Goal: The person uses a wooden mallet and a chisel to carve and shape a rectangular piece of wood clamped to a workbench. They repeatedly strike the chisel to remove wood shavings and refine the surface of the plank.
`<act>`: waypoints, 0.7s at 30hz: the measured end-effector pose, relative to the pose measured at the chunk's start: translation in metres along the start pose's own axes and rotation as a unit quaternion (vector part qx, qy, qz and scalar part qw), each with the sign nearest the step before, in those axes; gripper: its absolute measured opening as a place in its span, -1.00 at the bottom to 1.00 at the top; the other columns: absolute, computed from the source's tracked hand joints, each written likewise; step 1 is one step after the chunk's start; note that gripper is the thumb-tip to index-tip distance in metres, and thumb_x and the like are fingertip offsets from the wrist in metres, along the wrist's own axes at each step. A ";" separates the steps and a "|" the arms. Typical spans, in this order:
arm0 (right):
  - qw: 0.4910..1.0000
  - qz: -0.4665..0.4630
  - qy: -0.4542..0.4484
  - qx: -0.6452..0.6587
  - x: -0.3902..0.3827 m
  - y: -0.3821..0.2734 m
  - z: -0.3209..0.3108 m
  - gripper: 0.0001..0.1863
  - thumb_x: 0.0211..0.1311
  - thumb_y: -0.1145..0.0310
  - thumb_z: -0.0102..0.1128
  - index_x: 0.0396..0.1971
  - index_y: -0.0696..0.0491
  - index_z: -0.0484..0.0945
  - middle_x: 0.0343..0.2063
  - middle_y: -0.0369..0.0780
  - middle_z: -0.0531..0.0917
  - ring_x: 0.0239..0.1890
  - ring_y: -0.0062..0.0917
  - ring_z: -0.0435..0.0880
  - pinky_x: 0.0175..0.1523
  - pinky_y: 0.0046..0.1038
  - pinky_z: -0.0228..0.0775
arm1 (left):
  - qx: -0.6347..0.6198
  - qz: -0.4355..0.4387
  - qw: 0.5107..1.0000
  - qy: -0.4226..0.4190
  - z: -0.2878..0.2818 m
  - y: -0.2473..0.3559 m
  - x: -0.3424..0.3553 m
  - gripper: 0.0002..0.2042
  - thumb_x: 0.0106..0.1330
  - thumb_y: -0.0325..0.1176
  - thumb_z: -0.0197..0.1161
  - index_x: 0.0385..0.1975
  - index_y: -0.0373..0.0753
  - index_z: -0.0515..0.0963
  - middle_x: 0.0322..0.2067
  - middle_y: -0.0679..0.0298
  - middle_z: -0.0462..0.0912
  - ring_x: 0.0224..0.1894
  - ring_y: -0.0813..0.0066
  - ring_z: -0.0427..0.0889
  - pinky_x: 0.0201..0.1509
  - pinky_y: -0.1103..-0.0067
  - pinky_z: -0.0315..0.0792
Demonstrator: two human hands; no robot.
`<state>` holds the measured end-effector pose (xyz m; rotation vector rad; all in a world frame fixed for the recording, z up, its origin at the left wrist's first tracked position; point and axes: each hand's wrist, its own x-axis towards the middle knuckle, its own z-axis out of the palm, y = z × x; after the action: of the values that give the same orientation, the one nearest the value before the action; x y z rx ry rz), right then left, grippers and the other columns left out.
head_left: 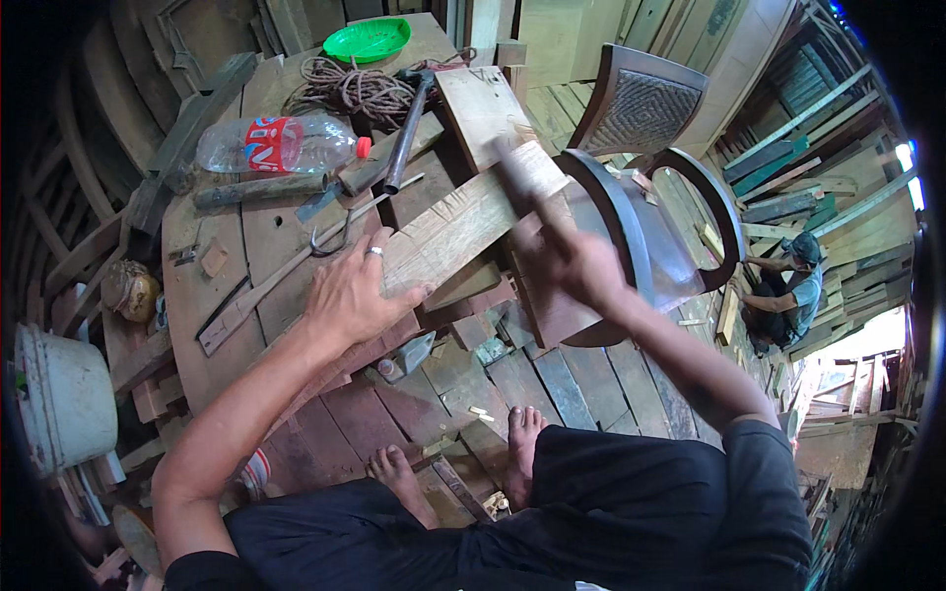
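Note:
My left hand, a ring on one finger, grips the near left end of a pale wooden board, its thumb along the lower edge. Several cuts mark the board's upper edge. My right hand is closed round a dark, long hand tool, smeared by motion so its kind is unclear; its upper part passes over the far right end of the board. Beneath lie a wider plank and the worktable. A curved metal hook lies just beyond my left fingers.
On the table are a plastic bottle, a hammer, coiled rope, a green basket and a handsaw-like wooden strip. A chair stands at right, a white bucket at left. Another person crouches far right.

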<state>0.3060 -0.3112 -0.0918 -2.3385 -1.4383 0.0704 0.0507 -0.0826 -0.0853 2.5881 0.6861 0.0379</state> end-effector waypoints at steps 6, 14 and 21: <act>0.988 -0.127 -0.030 -0.078 0.003 0.024 -0.010 -0.22 0.39 0.32 0.19 0.57 -0.43 0.20 -0.40 -0.12 0.74 -0.51 -0.17 0.73 -0.46 -0.11 0.53 | 0.009 -0.007 1.000 0.019 -0.002 -0.004 -0.005 -0.03 0.26 0.24 0.35 0.46 -0.45 0.25 0.26 -0.29 0.53 0.29 -0.18 0.57 0.37 0.10 0.43; 0.981 -0.176 -0.072 -0.025 -0.020 0.004 0.002 -0.14 0.24 0.35 0.27 0.55 -0.40 0.23 -0.34 -0.07 0.75 -0.44 -0.10 0.73 -0.39 -0.09 0.57 | 0.014 -0.002 1.000 0.012 -0.002 -0.008 -0.005 -0.01 0.25 0.23 0.35 0.47 -0.47 0.23 0.33 -0.27 0.47 0.28 -0.18 0.58 0.34 0.05 0.45; 0.999 0.001 -0.004 -0.038 -0.023 0.022 0.006 -0.28 0.30 0.32 0.24 0.49 -0.30 0.36 -0.46 0.01 0.73 -0.45 -0.03 0.74 -0.31 -0.06 0.62 | 0.007 -0.009 1.000 -0.005 0.002 -0.004 -0.009 0.01 0.27 0.28 0.31 0.49 -0.45 0.22 0.36 -0.22 0.46 0.35 -0.16 0.53 0.37 0.04 0.41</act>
<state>0.3124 -0.3384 -0.1089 -2.4023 -1.4675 0.0273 0.0412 -0.0844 -0.0879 2.5939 0.7087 0.0154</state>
